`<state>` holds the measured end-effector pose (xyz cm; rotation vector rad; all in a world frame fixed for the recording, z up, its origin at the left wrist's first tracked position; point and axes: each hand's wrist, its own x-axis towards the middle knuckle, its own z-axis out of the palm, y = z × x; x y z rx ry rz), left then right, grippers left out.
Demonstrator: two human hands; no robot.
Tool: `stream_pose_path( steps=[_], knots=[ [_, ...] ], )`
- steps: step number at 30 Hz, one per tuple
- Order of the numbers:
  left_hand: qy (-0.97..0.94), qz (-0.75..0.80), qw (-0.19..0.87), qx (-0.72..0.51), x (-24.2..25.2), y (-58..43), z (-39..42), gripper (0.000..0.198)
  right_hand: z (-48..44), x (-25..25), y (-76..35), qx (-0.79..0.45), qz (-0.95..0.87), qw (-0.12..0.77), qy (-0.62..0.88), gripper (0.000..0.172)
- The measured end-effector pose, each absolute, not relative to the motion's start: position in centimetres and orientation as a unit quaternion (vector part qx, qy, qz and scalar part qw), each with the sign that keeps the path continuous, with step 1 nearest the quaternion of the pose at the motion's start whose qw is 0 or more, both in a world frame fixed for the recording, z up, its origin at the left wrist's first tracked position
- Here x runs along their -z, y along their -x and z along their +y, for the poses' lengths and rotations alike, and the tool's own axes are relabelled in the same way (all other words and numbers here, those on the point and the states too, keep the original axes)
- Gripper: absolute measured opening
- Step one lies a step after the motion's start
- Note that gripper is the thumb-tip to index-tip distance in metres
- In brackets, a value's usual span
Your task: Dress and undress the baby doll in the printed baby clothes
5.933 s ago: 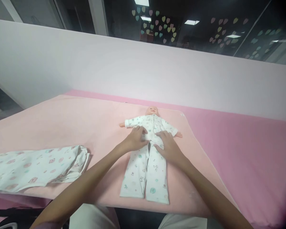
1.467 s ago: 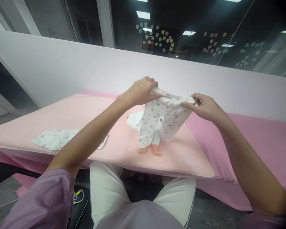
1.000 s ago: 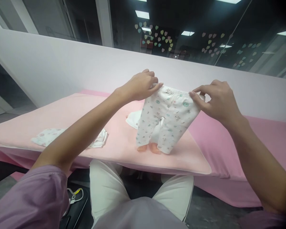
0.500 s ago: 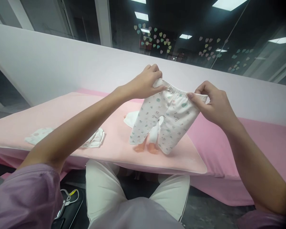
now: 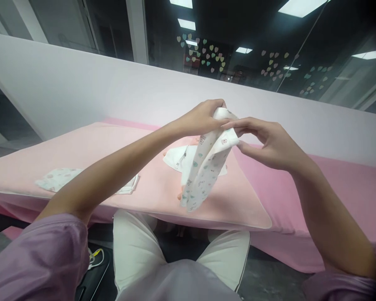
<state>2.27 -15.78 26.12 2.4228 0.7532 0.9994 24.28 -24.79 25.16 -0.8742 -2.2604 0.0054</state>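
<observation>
"What do you have on your screen?"

"I see the left hand [image 5: 208, 115] clamped on the pants [image 5: 205, 169], thumb on the near side, up at the waist end."

"And the other one?"

"The right hand [image 5: 266, 144] is at the same end. Its thumb and forefinger stand apart, both by the cloth; I can't tell whether its other fingers grip anything."

"So where are the pants, exactly?"

"Raised over the doll [image 5: 177, 159], doubled side to side, legs hanging down at a slant. From here I can't tell whether the hems touch the mat [image 5: 155, 190]."

"Can you see the doll?"

"Partly. It lies on the mat, mostly hidden behind the pants. I get a white sleeve on either side and a bit of foot [image 5: 179, 196] beside the hems."

"Anything else nearby?"

"Folded clothes [image 5: 56, 179] near the mat's front edge, partly behind the left forearm. A pink sheet [image 5: 288, 200] lies to the right, a white wall [image 5: 97, 88] behind."
</observation>
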Motion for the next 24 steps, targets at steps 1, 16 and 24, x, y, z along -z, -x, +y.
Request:
stream_pose_path(
  steps=[1, 16, 24],
  knots=[
    [-0.867, 0.266, 0.219, -0.360, -26.1, -2.3, -15.9, 0.034, -24.5, -25.0, -24.3, 0.044, -0.868, 0.358, 0.342, 0.024],
    [-0.840, 0.189, 0.387, -0.331, -26.2, -2.2, -15.4, 0.042, -19.7, -25.1, -24.7, 0.273, -0.772, 0.432, 0.378, 0.027],
    [-0.852, 0.270, 0.237, -0.382, -26.0, -2.9, -14.6, 0.039, -19.0, -16.8, -23.9, 0.014, -0.694, 0.603, 0.392, 0.085]
  ],
)
